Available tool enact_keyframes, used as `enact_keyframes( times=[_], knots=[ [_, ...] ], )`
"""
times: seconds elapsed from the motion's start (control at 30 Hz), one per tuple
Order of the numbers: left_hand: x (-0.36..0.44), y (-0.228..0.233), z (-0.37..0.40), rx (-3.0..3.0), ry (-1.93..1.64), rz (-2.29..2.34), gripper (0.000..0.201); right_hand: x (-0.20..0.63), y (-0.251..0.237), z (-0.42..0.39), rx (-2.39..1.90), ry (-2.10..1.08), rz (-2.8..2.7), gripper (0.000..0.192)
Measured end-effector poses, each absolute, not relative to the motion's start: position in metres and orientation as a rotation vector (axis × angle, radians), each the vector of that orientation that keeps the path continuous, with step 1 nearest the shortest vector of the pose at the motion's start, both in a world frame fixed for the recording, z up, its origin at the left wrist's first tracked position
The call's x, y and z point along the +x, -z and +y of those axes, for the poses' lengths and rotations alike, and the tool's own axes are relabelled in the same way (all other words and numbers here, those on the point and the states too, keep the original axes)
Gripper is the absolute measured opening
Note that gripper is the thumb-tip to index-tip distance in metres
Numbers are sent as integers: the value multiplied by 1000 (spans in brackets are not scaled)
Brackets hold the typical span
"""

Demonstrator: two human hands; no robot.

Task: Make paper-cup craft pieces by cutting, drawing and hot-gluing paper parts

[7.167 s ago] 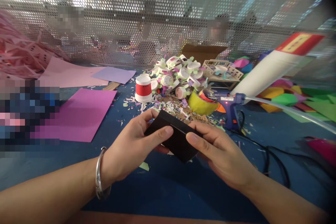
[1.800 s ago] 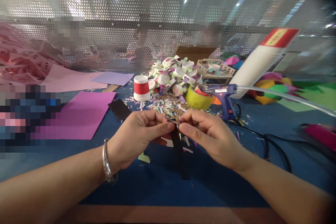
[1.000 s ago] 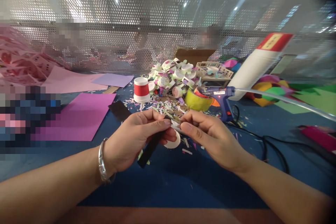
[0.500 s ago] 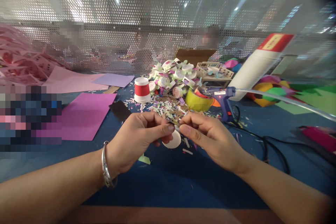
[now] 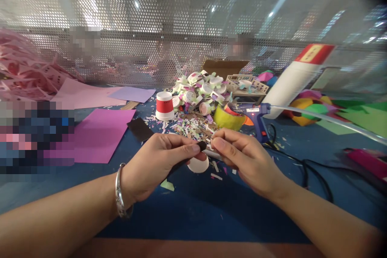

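Above the blue table (image 5: 193, 213), the left hand (image 5: 157, 165) pinches a narrow black paper strip (image 5: 185, 160) between thumb and fingers, the strip slanting down toward the wrist (a silver bracelet (image 5: 120, 193) sits there). The right hand (image 5: 242, 157) meets it from the other side, fingertips closed on the strip's upper end and on a thin pale stick (image 5: 211, 154). Just beneath lies a small white disc (image 5: 198, 165); a glue gun (image 5: 256, 115) and yellow tape roll (image 5: 229, 117) stand beyond.

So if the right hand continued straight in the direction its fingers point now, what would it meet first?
Its fingers point left, so the right hand would probably meet the black strip and the left hand first; they are nearly touching, though depth is unclear.
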State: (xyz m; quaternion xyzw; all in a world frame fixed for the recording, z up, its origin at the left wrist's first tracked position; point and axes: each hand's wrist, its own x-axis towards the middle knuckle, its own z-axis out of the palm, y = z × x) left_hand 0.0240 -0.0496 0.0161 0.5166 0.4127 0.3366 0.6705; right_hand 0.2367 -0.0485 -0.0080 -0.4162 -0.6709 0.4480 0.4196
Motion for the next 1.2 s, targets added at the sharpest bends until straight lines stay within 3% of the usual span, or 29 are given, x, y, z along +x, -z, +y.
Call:
enact_keyframes(
  times=[0.1,0.27,0.4,0.6,0.83,1.03,1.2],
  knots=[
    [24,-15,-49,1115,-789,892,12,238,11,-45,-1061,-1123,-1631,33],
    [20,-15,-48,1126,-894,833,19,245,6,-38,-1225,-908,-1646,33],
    [18,-13,-58,1369,-876,847,1,252,-2,-35,-1344,-738,-1754,32],
    [22,-6,-69,1789,-595,992,21,262,1,-35,-1534,-572,-1971,37],
    [21,-5,-75,1865,-582,935,35,267,8,-33,-1821,-256,-2139,33],
    [22,3,-77,1952,-434,900,38,257,11,-39,-2045,238,-2260,29],
    [23,3,-78,2293,-396,922,30,252,9,-49,-1827,574,-2338,26]
  ],
)
